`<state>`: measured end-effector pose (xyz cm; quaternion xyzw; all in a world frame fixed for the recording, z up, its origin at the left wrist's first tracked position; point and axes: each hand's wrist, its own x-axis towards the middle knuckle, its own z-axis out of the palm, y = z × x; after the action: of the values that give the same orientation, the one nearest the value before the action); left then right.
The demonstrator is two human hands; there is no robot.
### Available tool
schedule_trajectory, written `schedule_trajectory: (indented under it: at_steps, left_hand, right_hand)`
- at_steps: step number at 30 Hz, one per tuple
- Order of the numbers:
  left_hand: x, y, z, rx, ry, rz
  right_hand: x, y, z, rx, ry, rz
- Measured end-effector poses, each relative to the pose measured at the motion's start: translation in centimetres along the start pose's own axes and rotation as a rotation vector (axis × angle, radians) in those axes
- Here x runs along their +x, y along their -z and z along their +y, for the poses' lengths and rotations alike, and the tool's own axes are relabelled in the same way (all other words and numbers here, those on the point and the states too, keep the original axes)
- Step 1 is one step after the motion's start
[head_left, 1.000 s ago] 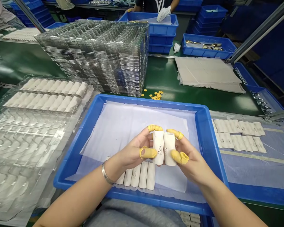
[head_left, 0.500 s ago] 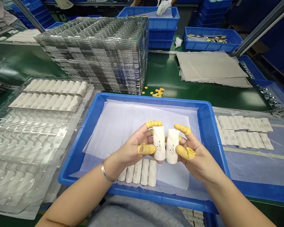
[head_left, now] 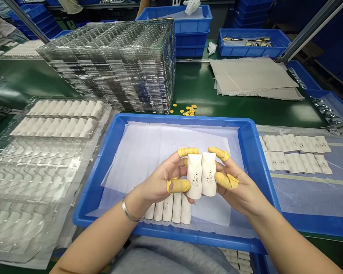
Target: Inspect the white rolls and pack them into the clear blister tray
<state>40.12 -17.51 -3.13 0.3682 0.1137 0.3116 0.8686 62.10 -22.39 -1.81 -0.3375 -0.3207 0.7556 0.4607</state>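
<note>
So far, the left hand (head_left: pixel 162 182) and right hand (head_left: pixel 240 186), with yellow finger cots (head_left: pixel 184 152) on some fingers, each grip one white wrapped tube (head_left: pixel 194 177); the two stand upright and touching above a blue tray (head_left: pixel 177 120) lined with white tissue (head_left: pixel 140 152). Five more tubes (head_left: pixel 168 208) lie side by side in it, while a clear blister tray (head_left: pixel 31 101) to the left holds two filled rows, and a tall stack of clear trays (head_left: pixel 108 64) stands beyond.

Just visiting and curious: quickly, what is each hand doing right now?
Left hand: closed, holding a white cylindrical roll.
Right hand: closed, holding a second white cylindrical roll beside it.
</note>
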Motion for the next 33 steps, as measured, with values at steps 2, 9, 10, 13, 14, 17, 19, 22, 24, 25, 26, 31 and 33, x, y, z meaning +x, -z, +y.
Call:
schedule_trajectory:
  at_steps: [2, 9, 10, 13, 14, 17, 19, 22, 24, 25, 26, 31, 33]
  left_hand:
    - [0.01, 0.06, -0.03, -0.011, 0.01, 0.004]
    - [-0.08, -0.02, 0.18, -0.027, 0.054, 0.076]
    - [-0.06, -0.06, 0.25, -0.034, 0.055, 0.08]
    - [0.02, -0.2, 0.5, -0.04, 0.056, 0.09]
    - [0.05, -0.26, 0.57, -0.036, 0.057, 0.096]
    - [0.09, -0.4, 0.65, -0.019, 0.069, 0.114]
    - [0.08, -0.41, 0.55, -0.007, 0.069, 0.118]
    - [0.05, -0.26, 0.26, -0.002, 0.058, 0.114]
    - [0.01, -0.11, 0.11, -0.009, 0.055, 0.101]
    - [-0.01, -0.05, 0.08, -0.011, 0.056, 0.094]
    - [-0.04, 0.01, 0.07, -0.011, 0.059, 0.089]
    - [-0.19, 0.06, 0.25, 0.003, 0.066, 0.09]
    - [-0.23, 0.07, 0.28, -0.004, 0.063, 0.09]
  right_hand:
    - [0.01, 0.01, -0.07, 0.0, 0.001, -0.006]
    - [0.1, -0.22, -0.3, 0.025, -0.02, -0.019]
    - [0.11, -0.24, -0.3, 0.031, -0.022, -0.026]
    - [0.15, -0.25, -0.23, 0.043, -0.024, -0.03]
    - [0.16, -0.24, -0.21, 0.045, -0.023, -0.026]
    - [0.11, -0.23, -0.16, 0.043, -0.025, -0.02]
    - [0.05, -0.28, -0.17, 0.035, -0.025, -0.025]
    - [0.0, -0.43, -0.23, 0.01, 0.002, -0.025]
    - [-0.01, -0.53, -0.27, -0.005, 0.029, -0.021]
    - [-0.01, -0.56, -0.3, -0.009, 0.036, -0.018]
    - [-0.02, -0.57, -0.32, -0.012, 0.04, -0.015]
    - [-0.11, -0.44, -0.45, -0.02, 0.021, -0.002]
    - [-0.13, -0.39, -0.48, -0.016, 0.025, 0.009]
